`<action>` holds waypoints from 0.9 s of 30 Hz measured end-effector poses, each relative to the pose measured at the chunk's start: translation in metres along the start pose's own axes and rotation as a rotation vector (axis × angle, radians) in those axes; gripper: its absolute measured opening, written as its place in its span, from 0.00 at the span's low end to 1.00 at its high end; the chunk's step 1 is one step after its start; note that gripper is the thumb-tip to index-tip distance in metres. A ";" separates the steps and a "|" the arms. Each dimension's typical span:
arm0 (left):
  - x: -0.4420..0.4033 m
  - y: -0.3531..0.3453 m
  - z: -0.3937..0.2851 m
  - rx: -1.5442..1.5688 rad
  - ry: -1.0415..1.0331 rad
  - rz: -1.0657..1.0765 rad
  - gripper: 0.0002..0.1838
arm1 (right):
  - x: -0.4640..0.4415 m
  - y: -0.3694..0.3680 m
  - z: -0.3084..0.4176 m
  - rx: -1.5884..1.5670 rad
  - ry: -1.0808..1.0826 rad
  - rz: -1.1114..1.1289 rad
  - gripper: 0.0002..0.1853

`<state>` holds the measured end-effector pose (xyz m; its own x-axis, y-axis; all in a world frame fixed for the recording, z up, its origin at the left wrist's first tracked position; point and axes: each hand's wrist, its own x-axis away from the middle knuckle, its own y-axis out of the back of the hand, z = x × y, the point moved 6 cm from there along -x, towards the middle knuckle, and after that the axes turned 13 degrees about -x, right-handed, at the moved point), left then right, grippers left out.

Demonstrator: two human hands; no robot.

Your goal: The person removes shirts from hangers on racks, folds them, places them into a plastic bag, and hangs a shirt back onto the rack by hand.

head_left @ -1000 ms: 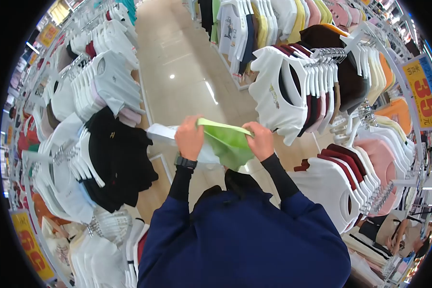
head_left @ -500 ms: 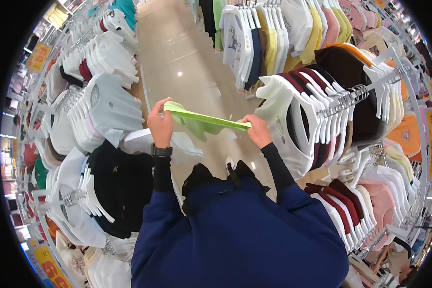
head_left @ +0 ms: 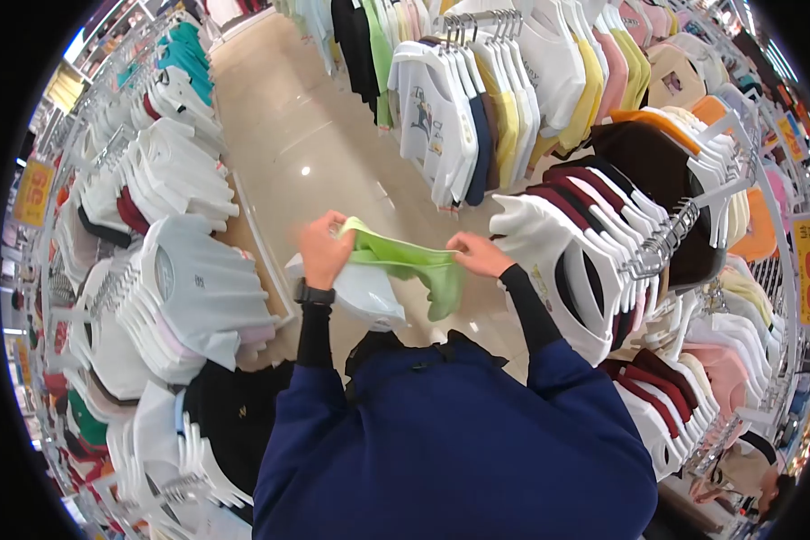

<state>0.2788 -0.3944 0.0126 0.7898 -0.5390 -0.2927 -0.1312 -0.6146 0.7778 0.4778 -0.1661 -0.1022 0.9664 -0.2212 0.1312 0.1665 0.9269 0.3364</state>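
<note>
A light green garment (head_left: 400,255) stretches between my two hands in front of my body, with one end hanging in folds near the right side. My left hand (head_left: 326,252), slightly blurred and with a dark watch on the wrist, is closed on its left end. On the right, my right hand (head_left: 479,256) pinches the upper edge. White cloth (head_left: 366,295) hangs below my left hand; I cannot tell whether it is joined to the green piece. Close by my right hand hang white shirts (head_left: 549,261).
To the left, a rack holds grey shirts (head_left: 193,279) and black shirts (head_left: 238,409). White and yellow shirts (head_left: 513,108) hang ahead on the right. Between the racks runs a shiny tiled floor (head_left: 288,144). Another person (head_left: 742,468) is at the lower right.
The green garment has gone from pulled taut to sagging, and its right part now hangs down. My hands are closer together and slightly lower. The view has shifted along the aisle.
</note>
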 end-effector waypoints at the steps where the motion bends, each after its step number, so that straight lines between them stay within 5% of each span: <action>1: -0.007 -0.007 -0.001 0.001 -0.043 0.021 0.09 | -0.013 0.011 0.021 0.023 0.088 -0.178 0.15; 4: -0.028 -0.024 0.000 0.011 -0.072 0.103 0.10 | -0.057 0.052 0.081 0.262 0.435 -0.717 0.19; 8: -0.052 -0.024 0.013 -0.005 -0.027 0.230 0.10 | -0.113 0.084 0.113 0.491 0.273 -1.038 0.25; 17: -0.124 -0.024 0.054 -0.056 -0.148 0.255 0.14 | -0.204 0.107 0.098 0.729 0.065 -1.030 0.23; 24: -0.184 -0.027 0.046 0.251 -0.078 0.167 0.26 | -0.256 0.151 0.095 0.297 -0.010 -1.121 0.21; 27: -0.215 -0.036 0.042 0.351 -0.058 0.298 0.21 | -0.249 0.155 0.115 0.300 0.063 -1.106 0.23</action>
<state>0.0881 -0.2802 0.0237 0.6536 -0.7466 -0.1237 -0.5498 -0.5808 0.6003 0.2404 -0.0020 0.0246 0.3300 -0.8461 -0.4185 0.8854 0.1237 0.4481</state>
